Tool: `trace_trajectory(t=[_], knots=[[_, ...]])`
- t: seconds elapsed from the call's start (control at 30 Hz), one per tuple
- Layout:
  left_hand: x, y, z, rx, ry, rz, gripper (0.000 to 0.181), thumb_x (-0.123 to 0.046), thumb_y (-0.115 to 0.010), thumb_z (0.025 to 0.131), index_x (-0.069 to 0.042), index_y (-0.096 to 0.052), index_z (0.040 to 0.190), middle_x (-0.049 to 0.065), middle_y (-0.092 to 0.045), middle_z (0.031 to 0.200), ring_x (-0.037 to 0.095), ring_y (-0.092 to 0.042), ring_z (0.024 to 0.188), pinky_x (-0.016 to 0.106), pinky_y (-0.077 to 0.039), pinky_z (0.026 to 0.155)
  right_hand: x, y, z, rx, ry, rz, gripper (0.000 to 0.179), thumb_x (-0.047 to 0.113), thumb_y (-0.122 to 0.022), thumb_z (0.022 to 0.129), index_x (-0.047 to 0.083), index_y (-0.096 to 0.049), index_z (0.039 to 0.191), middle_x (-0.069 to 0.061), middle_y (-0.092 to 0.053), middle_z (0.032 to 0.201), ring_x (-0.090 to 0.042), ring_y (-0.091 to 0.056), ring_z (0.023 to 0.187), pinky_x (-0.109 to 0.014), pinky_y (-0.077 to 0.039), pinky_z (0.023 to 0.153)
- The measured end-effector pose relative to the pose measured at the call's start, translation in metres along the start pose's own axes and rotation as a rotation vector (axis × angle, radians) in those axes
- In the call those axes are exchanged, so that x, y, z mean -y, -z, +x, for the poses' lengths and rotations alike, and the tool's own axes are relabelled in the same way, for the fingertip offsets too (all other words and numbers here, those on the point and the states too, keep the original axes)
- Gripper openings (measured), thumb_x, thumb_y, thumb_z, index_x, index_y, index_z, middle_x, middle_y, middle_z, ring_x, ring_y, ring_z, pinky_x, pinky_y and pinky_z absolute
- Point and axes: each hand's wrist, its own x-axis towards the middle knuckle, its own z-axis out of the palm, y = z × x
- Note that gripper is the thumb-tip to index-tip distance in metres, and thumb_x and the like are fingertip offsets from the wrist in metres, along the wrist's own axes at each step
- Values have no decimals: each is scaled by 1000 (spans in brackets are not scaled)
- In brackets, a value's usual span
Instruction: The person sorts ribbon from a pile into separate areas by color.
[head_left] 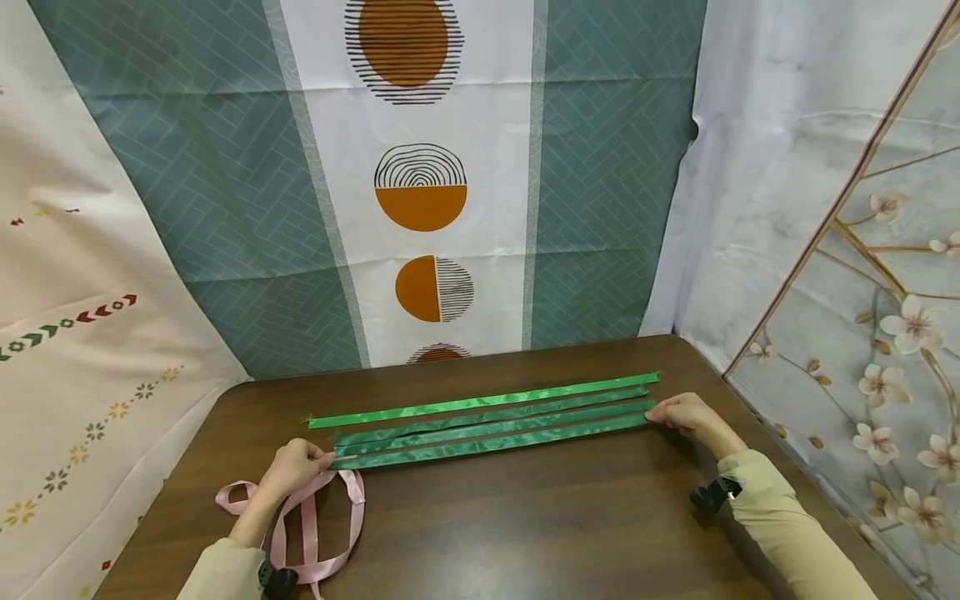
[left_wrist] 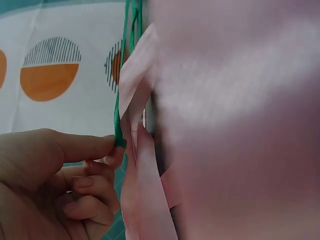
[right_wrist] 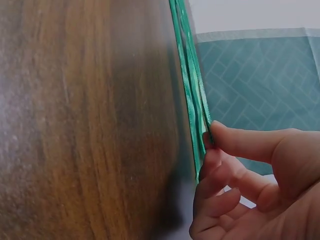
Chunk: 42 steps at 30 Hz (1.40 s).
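Observation:
My left hand [head_left: 296,463] pinches the left end of a dark green satin ribbon [head_left: 487,447] between thumb and forefinger. At the ribbon's other end my right hand [head_left: 688,418] pinches it the same way, and the strip runs straight between them. In the left wrist view the held green ribbon [left_wrist: 118,120] hangs over the thumb tip; the right wrist view shows the green ribbon [right_wrist: 205,107] between thumb and finger. Two more dark green strips lie just behind it, roughly parallel. Farthest back lies a brighter green ribbon [head_left: 480,404]. Loose pink ribbon [head_left: 357,508] loops beside my left hand.
A dark brown wooden table [head_left: 525,517] lies under the ribbons. Behind it hangs a patterned cloth [head_left: 480,225] in teal and white with orange discs. A floral cloth [head_left: 840,375] borders the right side, and a cream cloth [head_left: 112,350] the left.

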Motion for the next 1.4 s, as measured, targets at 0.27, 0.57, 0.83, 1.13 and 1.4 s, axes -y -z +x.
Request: trace_trajectory(t=[0.27, 0.57, 0.83, 1.13, 1.4], knots=[[2, -7, 0, -45, -21, 19, 29, -10, -66, 87, -4, -61, 59, -8, -41, 54, 9, -31, 50, 25, -27, 49, -2, -4, 4, -31, -32, -27, 12, 16, -73, 82, 5, -75, 77, 7, -40, 48, -6, -31, 43, -22, -30, 46], [8, -11, 0, -52, 4, 28, 8, -10, -73, 82, -3, -74, 79, 2, -66, 72, 15, -47, 62, 29, -39, 56, -7, -9, 7, -60, -13, -112, 15, 17, -77, 74, 12, -72, 62, 8, -37, 45, -5, -28, 40, -22, -27, 44], [15, -15, 2, -56, 23, 24, 14, -13, -73, 83, -4, -72, 74, 3, -65, 73, 15, -46, 61, 28, -36, 54, -4, -11, 9, -90, -25, -196, 16, 21, -77, 74, 12, -72, 63, 8, -37, 47, -5, -27, 41, -22, -29, 45], [19, -14, 2, -61, 38, 1, 17, -16, -73, 84, -1, -69, 79, 4, -63, 72, 16, -49, 64, 29, -40, 57, -2, -6, 7, -70, -28, -157, 13, 18, -78, 75, 5, -75, 75, 7, -39, 47, -7, -31, 43, -23, -32, 47], [18, -8, 1, -40, 37, 11, 22, -21, -71, 85, -2, -66, 75, 0, -54, 65, 15, -45, 61, 29, -36, 56, -4, 1, 9, -48, -44, -125, 15, 15, -76, 75, 3, -76, 83, 7, -40, 48, -6, -31, 45, -22, -31, 47]])
